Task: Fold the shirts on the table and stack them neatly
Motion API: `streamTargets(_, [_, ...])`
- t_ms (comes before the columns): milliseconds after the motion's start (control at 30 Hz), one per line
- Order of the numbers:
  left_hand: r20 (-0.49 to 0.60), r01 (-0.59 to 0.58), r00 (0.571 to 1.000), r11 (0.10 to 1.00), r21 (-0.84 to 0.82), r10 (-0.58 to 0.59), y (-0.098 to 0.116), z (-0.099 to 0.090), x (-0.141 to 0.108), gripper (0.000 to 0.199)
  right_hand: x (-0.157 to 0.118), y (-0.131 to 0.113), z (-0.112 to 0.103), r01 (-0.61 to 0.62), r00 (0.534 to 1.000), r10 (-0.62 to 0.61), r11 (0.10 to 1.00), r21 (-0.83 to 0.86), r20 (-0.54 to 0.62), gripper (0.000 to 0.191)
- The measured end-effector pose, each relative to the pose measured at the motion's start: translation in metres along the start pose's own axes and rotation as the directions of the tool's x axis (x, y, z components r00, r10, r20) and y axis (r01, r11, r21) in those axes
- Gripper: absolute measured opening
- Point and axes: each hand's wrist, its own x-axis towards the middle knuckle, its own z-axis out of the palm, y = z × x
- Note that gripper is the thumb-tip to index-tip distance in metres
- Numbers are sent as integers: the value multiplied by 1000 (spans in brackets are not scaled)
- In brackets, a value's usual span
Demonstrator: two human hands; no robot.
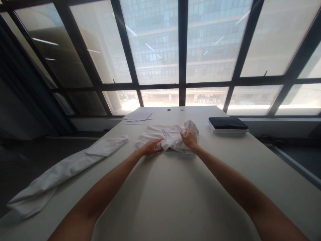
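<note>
A crumpled white cloth [173, 132] lies across the middle of the white table [160, 190]. At its near left edge, my left hand [152, 146] rests with thumb and fingers apart, touching the fabric. My right hand [189, 138] has its fingers closed on the cloth's right part, where a bunched fold stands up behind the knuckles. The fingertips of the right hand are partly hidden in the fabric.
Another white garment [72, 164] stretches along the table's left edge. Paper sheets [139, 114] lie at the back left. On the right sits a folded stack with a dark cloth [227, 122] over white ones. Large windows stand behind the table.
</note>
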Motion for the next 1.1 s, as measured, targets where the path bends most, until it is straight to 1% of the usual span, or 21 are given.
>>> streamTargets(33, [27, -22, 999, 999, -31, 23, 3, -2, -1, 71, 1, -9, 1, 39, 999, -39, 999, -7, -9, 57])
streamTargets(67, [49, -32, 998, 998, -60, 35, 6, -4, -1, 69, 2, -18, 3, 49, 999, -49, 998, -26, -4, 56])
streamTargets(133, [44, -2, 999, 995, -101, 6, 12, -4, 0, 62, 7, -33, 5, -11, 999, 14, 996, -85, 39, 58])
streamTargets(200, [-13, 56, 998, 991, -120, -58, 17, -1, 2, 60, 15, -40, 5, -94, 990, 106, 987, -133, 91, 60])
streamTargets(267, [-54, 102, 993, 987, -128, -109, 20, 3, 4, 64, 24, -38, 2, -137, 979, 156, 980, -142, 128, 60])
streamTargets(300, [-50, 116, 991, 985, -131, -123, 22, 4, 4, 65, 28, -34, -1, -145, 977, 163, 980, -135, 140, 60])
streamTargets(367, [-3, 118, 993, 983, -139, -120, 27, 5, 2, 65, 35, -23, -11, -144, 975, 161, 983, -114, 152, 61])
streamTargets(433, [42, 86, 996, 986, -142, -80, 34, 3, -4, 61, 40, -10, -26, -134, 977, 145, 988, -80, 156, 61])
streamTargets(500, [74, 27, 997, 989, -144, -17, 44, 0, -11, 56, 44, 3, -46, -122, 980, 125, 992, -30, 157, 54])
streamTargets(567, [109, -27, 993, 989, -144, 43, 53, -4, -18, 52, 47, 17, -70, -126, 980, 120, 992, 28, 159, 47])
streamTargets(633, [152, -56, 985, 991, -124, 75, 60, -9, -24, 47, 50, 36, -96, -148, 976, 129, 983, 104, 174, 44])
streamTargets(667, [171, -62, 982, 993, -100, 79, 63, -11, -27, 46, 51, 47, -109, -164, 973, 132, 973, 160, 190, 43])
streamTargets(733, [200, -60, 978, 997, -38, 67, 67, -16, -32, 43, 54, 73, -134, -208, 959, 112, 902, 377, 261, 43])
streamTargets(767, [212, -58, 976, 998, -7, 58, 69, -17, -33, 41, 55, 88, -145, -227, 950, 97, 869, 440, 298, 43])
streamTargets(833, [238, -59, 970, 997, 45, 47, 71, -20, -35, 37, 54, 118, -161, -309, 916, 141, 844, 438, 375, 46])
streamTargets(900, [264, -62, 964, 994, 88, 36, 73, -21, -36, 37, 48, 146, -169, -375, 868, 161, 832, 409, 469, 52])
streamTargets(967, [281, -61, 959, 991, 121, 24, 74, -21, -35, 40, 40, 171, -170, -369, 839, 135, 853, 369, 527, 55])
streamTargets(1000, [287, -60, 958, 989, 132, 19, 74, -21, -35, 43, 36, 181, -167, -337, 842, 129, 884, 324, 524, 54])
streamTargets(1033, [296, -58, 955, 988, 140, 14, 74, -20, -34, 46, 33, 189, -164, -291, 859, 129, 920, 264, 495, 51])
streamTargets(1100, [315, -47, 949, 986, 161, -6, 74, -19, -33, 52, 30, 199, -156, -184, 921, 128, 975, 122, 367, 43])
